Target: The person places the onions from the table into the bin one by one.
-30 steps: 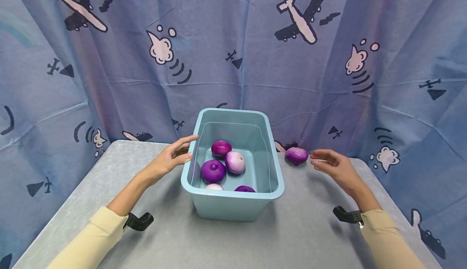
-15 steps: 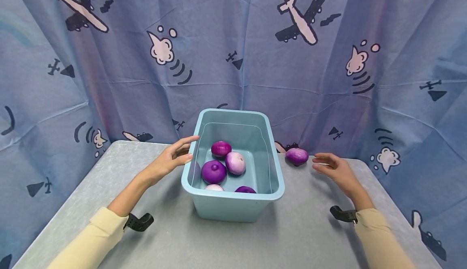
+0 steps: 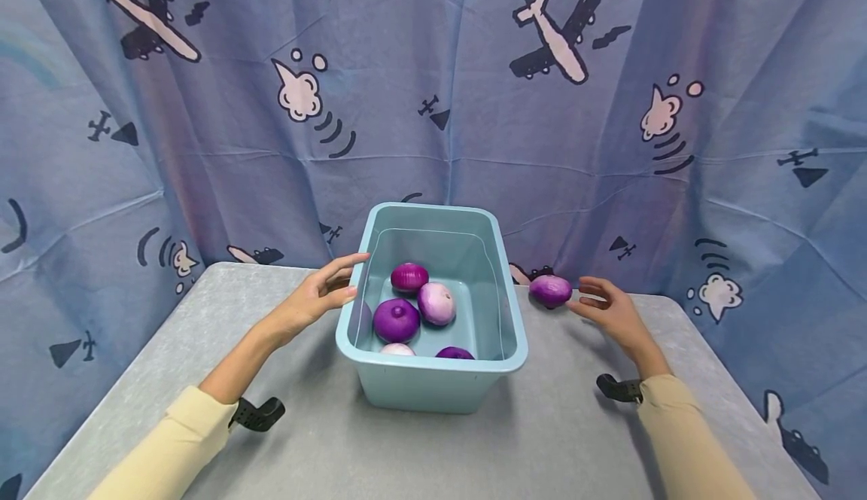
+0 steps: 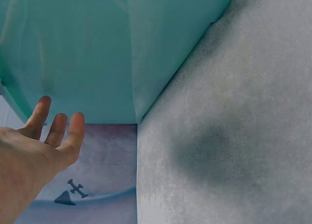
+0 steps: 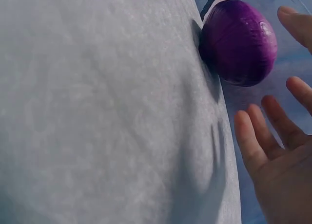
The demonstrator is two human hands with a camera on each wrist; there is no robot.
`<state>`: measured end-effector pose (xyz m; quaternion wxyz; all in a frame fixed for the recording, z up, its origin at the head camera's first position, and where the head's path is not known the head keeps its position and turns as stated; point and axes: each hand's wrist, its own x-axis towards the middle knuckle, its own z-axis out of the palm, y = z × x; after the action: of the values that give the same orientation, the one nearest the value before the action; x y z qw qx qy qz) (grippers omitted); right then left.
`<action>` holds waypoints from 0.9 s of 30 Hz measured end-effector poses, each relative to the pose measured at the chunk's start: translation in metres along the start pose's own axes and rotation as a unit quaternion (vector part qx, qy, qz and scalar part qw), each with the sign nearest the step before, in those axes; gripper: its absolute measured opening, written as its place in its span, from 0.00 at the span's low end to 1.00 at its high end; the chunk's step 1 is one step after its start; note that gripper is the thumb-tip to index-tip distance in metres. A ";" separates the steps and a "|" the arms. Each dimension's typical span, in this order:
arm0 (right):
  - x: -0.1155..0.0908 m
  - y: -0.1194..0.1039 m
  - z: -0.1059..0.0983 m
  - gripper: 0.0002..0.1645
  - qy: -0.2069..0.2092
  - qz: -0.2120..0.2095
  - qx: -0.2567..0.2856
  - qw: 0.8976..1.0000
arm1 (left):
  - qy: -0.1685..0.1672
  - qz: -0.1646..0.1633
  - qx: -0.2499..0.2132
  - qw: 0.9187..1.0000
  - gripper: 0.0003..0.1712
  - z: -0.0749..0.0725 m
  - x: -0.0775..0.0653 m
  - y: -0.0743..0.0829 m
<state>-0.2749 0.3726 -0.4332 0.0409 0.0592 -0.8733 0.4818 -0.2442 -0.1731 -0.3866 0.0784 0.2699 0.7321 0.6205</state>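
In the head view, a light blue plastic bin (image 3: 433, 383) stands mid-table with several purple onions inside, among them a dark one (image 3: 396, 321) and a paler one (image 3: 436, 304). My left hand (image 3: 311, 297) is at the bin's left rim, fingers fairly straight and spread; the left wrist view has its fingers beside the bin's wall (image 4: 68, 53). Right of the bin, a single purple onion (image 3: 551, 291) lies on the table. My right hand (image 3: 616, 315) is just right of it with fingers parted; in the right wrist view a gap separates them from that onion (image 5: 241, 44).
The grey table (image 3: 433, 455) ends behind the bin at a blue curtain (image 3: 406, 108) printed with aeroplanes. The lone onion lies near the table's back edge. Black bands (image 3: 260, 413) are on both wrists.
My right hand has shifted left, slightly closer to the lone onion. The left hand, the bin and the onions have not visibly moved.
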 end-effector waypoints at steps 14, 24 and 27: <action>0.015 -0.003 0.025 0.60 0.035 0.061 0.023 0.997 | 0.003 -0.010 -0.010 1.000 0.34 0.000 -0.001 -0.001; 0.024 -0.003 0.046 0.52 0.099 0.066 0.001 0.993 | 0.000 -0.009 -0.001 1.000 0.35 0.001 0.000 0.000; 0.026 -0.003 0.049 0.50 0.109 0.067 0.005 0.992 | -0.001 -0.008 -0.003 1.000 0.35 0.000 0.000 0.000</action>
<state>-0.3006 0.3285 -0.4535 0.1031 -0.0519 -0.8632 0.4915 -0.2444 -0.1726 -0.3870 0.0845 0.2645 0.7321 0.6220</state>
